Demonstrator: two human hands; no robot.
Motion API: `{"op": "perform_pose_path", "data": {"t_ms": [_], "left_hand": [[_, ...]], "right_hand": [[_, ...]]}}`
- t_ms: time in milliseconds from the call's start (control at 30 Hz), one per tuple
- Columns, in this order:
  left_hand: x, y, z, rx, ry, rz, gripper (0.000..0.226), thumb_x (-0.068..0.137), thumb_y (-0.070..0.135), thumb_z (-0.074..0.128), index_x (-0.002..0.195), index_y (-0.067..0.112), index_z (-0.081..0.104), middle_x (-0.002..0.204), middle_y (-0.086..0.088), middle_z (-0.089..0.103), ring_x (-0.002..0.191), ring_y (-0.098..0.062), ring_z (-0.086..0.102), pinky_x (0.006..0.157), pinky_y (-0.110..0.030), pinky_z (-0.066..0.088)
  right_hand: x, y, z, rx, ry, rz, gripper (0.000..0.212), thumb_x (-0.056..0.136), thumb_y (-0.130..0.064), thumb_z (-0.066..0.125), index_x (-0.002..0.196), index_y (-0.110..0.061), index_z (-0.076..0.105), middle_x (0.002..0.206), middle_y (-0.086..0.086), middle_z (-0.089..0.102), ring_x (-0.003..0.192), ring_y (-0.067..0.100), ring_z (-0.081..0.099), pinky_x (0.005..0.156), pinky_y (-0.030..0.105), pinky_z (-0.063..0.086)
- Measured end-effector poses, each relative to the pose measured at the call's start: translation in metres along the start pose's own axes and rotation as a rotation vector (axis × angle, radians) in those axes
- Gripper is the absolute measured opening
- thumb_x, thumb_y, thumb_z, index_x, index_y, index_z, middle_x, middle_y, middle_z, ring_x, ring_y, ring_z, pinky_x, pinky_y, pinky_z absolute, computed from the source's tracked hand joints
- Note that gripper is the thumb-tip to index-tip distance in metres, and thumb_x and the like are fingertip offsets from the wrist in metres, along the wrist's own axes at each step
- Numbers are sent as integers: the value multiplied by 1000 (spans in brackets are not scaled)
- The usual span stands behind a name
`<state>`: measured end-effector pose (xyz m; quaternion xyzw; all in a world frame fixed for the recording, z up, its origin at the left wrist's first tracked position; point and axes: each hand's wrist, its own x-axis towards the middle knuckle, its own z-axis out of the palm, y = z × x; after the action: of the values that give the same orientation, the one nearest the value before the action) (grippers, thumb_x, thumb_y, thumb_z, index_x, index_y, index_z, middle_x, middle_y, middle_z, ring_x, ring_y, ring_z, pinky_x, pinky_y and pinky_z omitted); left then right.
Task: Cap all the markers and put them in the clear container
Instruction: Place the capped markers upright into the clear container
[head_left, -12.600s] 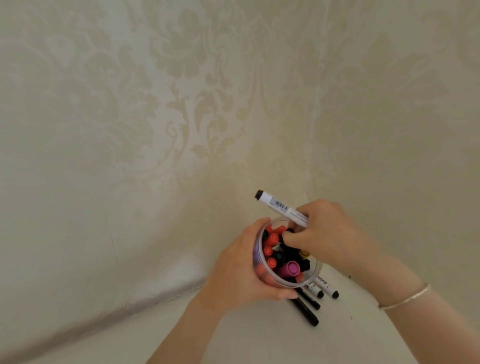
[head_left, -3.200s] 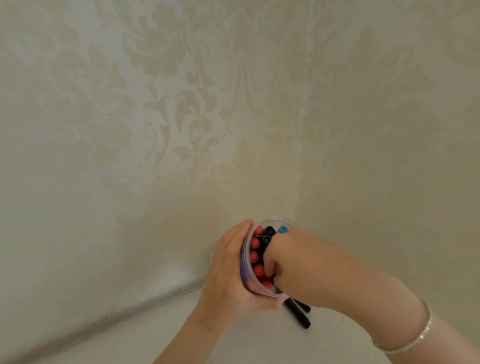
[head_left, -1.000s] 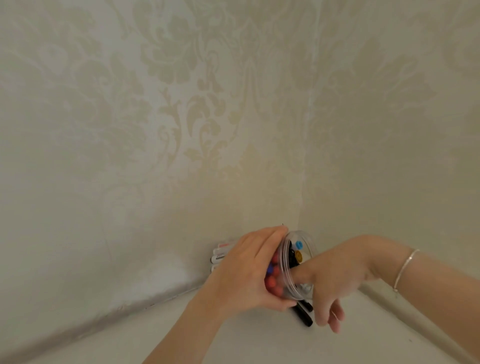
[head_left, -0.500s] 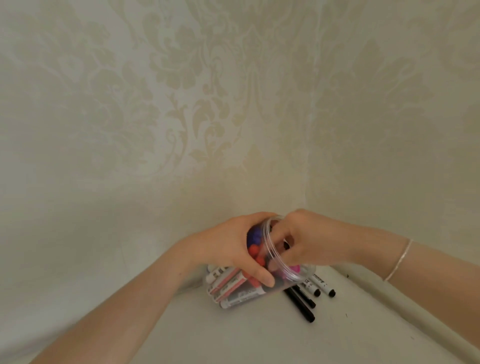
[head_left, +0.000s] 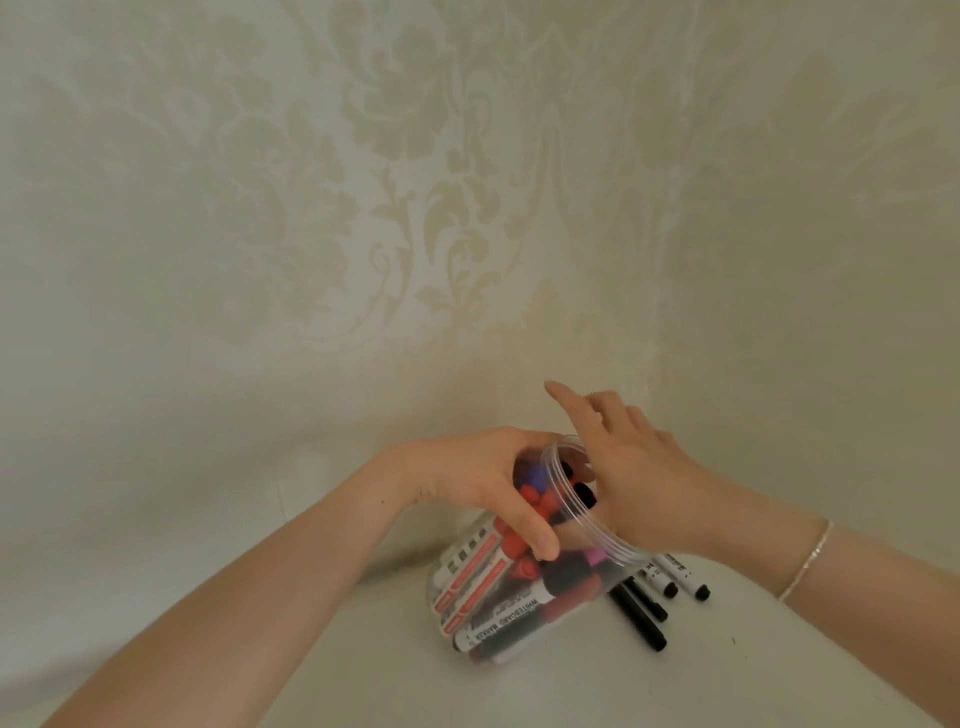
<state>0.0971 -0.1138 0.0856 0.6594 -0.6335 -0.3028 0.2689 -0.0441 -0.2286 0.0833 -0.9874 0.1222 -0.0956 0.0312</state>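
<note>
1. I see the left hand gripping the clear container, which is tilted with its mouth facing right.
2. The right hand presses flat against the mouth, fingers straight and spread, holding nothing.
3. Capped markers fill the container; four thin pens lie on the white table just beside it.
4. I judge that if the palm lifts during this tilt, markers could slide out.
5. A packed container may refuse the remaining pens.

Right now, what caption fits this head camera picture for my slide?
Left hand grips the tilted clear container of markers, right hand at its mouth, four pens waiting outside.
</note>
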Motion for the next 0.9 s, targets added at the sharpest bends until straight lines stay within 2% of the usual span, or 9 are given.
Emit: {"op": "perform_pose_path", "data": {"t_ms": [33, 67, 133, 300, 500, 600, 700, 767, 900], "left_hand": [[1, 1, 0, 5, -9, -1, 79, 56, 33, 83, 126, 17, 52, 116, -1, 68, 105, -20, 66, 95, -37, 52], [3, 2, 0, 8, -21, -2, 76, 56, 34, 82, 123, 17, 53, 114, -1, 68, 103, -20, 67, 93, -34, 53], [5, 2, 0, -3, -36, -5, 69, 57, 35, 81, 119, 22, 54, 110, 1, 68, 100, -19, 67, 88, -29, 54], [7, -2, -2, -31, -44, -8, 77, 58, 34, 80, 127, 16, 50, 119, -4, 65, 107, -21, 65, 94, -32, 52], [12, -6, 0, -35, -31, -21, 78, 59, 33, 81, 130, 18, 50, 121, -1, 65, 110, -19, 64, 100, -39, 50], [12, -7, 1, -50, -31, -29, 77, 60, 30, 82, 130, 22, 51, 121, 3, 65, 110, -16, 63, 100, -36, 49], [13, -7, 2, -53, -32, -12, 80, 60, 30, 81, 132, 19, 49, 124, -1, 64, 113, -19, 62, 101, -40, 48], [13, -7, 4, -60, -25, -7, 81, 59, 29, 82, 132, 18, 49, 124, -2, 64, 113, -20, 62, 102, -43, 47], [10, -8, 5, -78, -2, 5, 82, 56, 27, 85, 131, 18, 51, 121, 3, 65, 112, -15, 62, 100, -38, 48]], "right_hand": [[2, 1, 2, 21, -55, -10, 124, 64, -66, 72, 146, -36, -16, 144, -2, 15, 127, 21, 32, 107, 42, 32], [5, 2, 3, 40, -94, -23, 127, 65, -62, 74, 144, -39, -24, 149, -2, 10, 131, 23, 32, 108, 44, 33], [9, 5, 4, 118, -158, -24, 131, 63, -61, 76, 142, -41, -27, 152, -2, 9, 133, 25, 35, 108, 46, 34], [14, 9, 2, 302, -229, -41, 131, 62, -55, 81, 143, -45, -22, 146, -4, 21, 130, 22, 41, 109, 40, 37], [17, 19, 1, 463, -246, -49, 109, 78, -32, 75, 147, -44, -8, 142, -4, 38, 124, 15, 47, 104, 33, 43], [14, 24, -5, 639, -313, -18, 103, 82, -25, 72, 149, -40, -5, 131, -13, 44, 121, 12, 50, 99, 27, 46], [14, 24, -1, 612, -290, 22, 119, 69, -42, 81, 146, -46, -9, 138, -11, 30, 127, 15, 43, 106, 35, 42], [15, 24, 5, 585, -262, 34, 126, 58, -55, 83, 144, -50, -9, 141, -9, 33, 125, 16, 46, 106, 37, 42], [16, 26, 0, 530, -257, 31, 113, 68, -39, 81, 146, -46, -1, 128, -5, 56, 111, 14, 59, 99, 31, 47]]}}
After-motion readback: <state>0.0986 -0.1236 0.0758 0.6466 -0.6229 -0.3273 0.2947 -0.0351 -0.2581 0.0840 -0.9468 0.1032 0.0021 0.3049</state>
